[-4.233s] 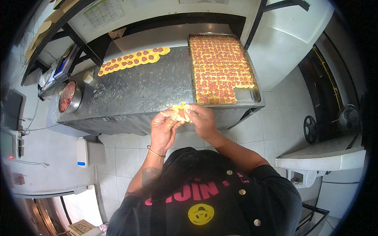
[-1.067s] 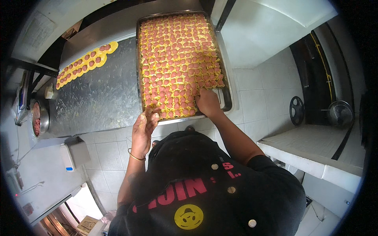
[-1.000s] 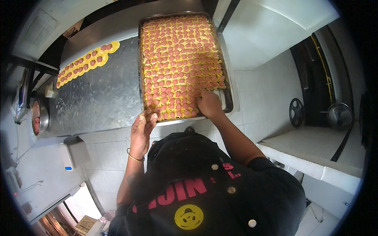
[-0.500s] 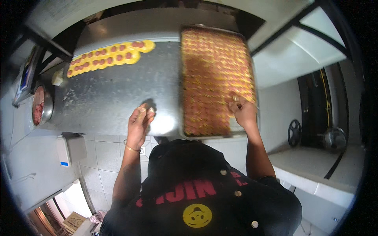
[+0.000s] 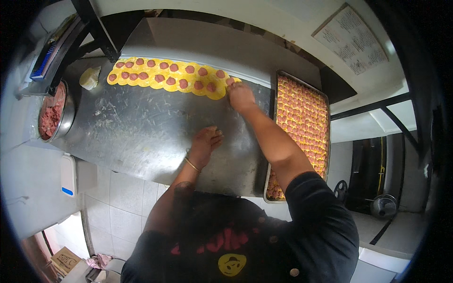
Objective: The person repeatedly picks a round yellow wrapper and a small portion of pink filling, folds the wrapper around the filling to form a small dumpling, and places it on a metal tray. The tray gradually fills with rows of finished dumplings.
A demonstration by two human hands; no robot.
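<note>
Two overlapping rows of yellow dough rounds (image 5: 216, 94), most topped with a pink meat ball, run along the far side of the steel table. My right hand (image 5: 241, 97) is stretched out to their right end. Its fingers are closed at the edge of the last dough round (image 5: 237, 79), partly hiding it. My left hand (image 5: 206, 144) hovers over the near middle of the table, fingers loosely curled and a little apart, holding nothing I can see. At the right, under my right forearm, a large metal tray (image 5: 272, 185) is packed with meat-topped yellow dough pieces.
A steel bowl (image 5: 70, 115) of pink ground meat stands at the table's left end. Beside it lies a whitish lump (image 5: 89, 78). A wall panel rises behind the table (image 5: 141, 127). A black metal bar (image 5: 373, 105) crosses at the right, beyond the tray.
My right hand has gone from the tray's near right part to the right end of the dough rows. My left hand appears farther right. The view has turned toward the left.
</note>
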